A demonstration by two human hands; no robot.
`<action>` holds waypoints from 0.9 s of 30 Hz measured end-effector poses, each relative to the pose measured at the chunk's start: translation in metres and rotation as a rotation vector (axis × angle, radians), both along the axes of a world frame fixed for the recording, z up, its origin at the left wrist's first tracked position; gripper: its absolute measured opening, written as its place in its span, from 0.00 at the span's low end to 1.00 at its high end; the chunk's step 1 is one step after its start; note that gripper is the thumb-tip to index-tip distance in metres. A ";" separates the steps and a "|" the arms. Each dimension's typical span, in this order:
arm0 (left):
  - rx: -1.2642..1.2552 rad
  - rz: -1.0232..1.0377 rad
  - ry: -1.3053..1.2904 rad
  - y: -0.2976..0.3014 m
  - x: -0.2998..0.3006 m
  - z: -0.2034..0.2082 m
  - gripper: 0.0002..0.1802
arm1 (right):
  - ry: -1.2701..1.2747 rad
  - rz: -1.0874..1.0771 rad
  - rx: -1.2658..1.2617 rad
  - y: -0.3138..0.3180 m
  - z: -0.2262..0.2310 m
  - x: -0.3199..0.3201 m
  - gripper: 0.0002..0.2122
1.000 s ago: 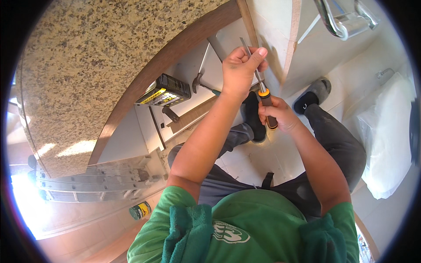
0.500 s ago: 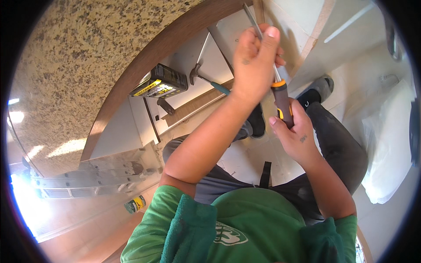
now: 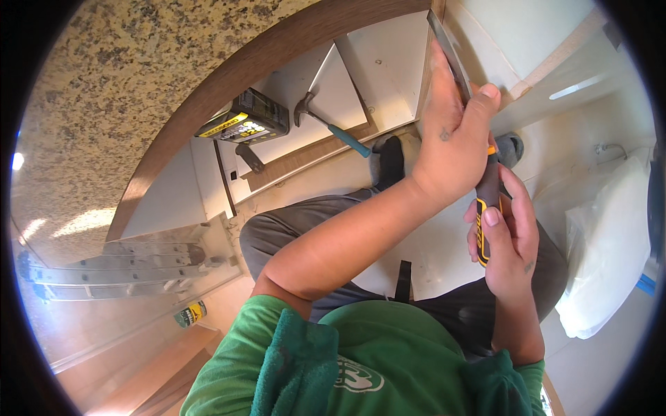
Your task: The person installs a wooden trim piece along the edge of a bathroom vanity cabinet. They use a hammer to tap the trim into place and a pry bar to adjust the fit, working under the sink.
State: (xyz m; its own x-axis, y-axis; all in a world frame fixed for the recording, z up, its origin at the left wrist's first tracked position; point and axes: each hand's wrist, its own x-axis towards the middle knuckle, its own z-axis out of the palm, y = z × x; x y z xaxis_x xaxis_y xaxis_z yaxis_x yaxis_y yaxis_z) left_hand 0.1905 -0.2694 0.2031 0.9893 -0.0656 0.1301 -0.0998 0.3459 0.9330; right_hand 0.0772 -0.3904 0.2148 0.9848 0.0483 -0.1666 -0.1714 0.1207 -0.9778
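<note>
Within both hands (image 3: 454,147), a dark-handled, flat-bladed tool (image 3: 490,183).

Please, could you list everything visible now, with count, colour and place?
Flat-bladed tool: 1, grey with yellow trim, centre-right
Hammer: 1, teal handle, upper centre
Countertop: 1, speckled beige, upper left
Panels: several, white and brown, upper centre
Rectangular can: 1, black and yellow, left of hammer
Unclear object: 1, brown, below rectangular can
Ladder: 1, grey, left
Small can: 1, green and yellow, lower left
Plastic wrapping: 1, whitish, right
Strap: 1, black, lower centre
Towelling: two parts, green, shoulders
Shirt: 1, green, bottom
Footwear: 2, grey, feet
Trousers: 1, dark grey, legs
Left hand: 1, bare, at blade
Right hand: 1, bare, on handle
</note>
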 end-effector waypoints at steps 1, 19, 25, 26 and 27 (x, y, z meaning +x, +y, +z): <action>-0.010 -0.005 -0.002 -0.001 -0.001 0.002 0.49 | -0.009 0.002 -0.030 -0.001 0.003 -0.001 0.25; 0.068 0.081 -0.102 -0.014 0.009 0.011 0.27 | 0.042 -0.061 -0.055 -0.013 0.029 0.008 0.23; 0.031 0.049 -0.105 -0.013 0.011 0.012 0.24 | 0.045 -0.069 -0.059 -0.012 0.033 0.010 0.23; 0.024 0.056 -0.119 -0.014 0.012 0.011 0.24 | 0.044 -0.072 -0.066 -0.011 0.034 0.010 0.23; 0.016 0.064 -0.132 -0.016 0.013 0.009 0.23 | 0.043 -0.075 -0.074 -0.011 0.034 0.011 0.23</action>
State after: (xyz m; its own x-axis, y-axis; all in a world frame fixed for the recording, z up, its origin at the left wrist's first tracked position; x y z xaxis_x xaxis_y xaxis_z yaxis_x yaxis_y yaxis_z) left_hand 0.2037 -0.2852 0.2118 0.9659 -0.0065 0.2590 -0.2434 0.3198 0.9157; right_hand 0.0879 -0.4014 0.2487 0.9772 -0.0389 -0.2087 -0.2061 0.0625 -0.9765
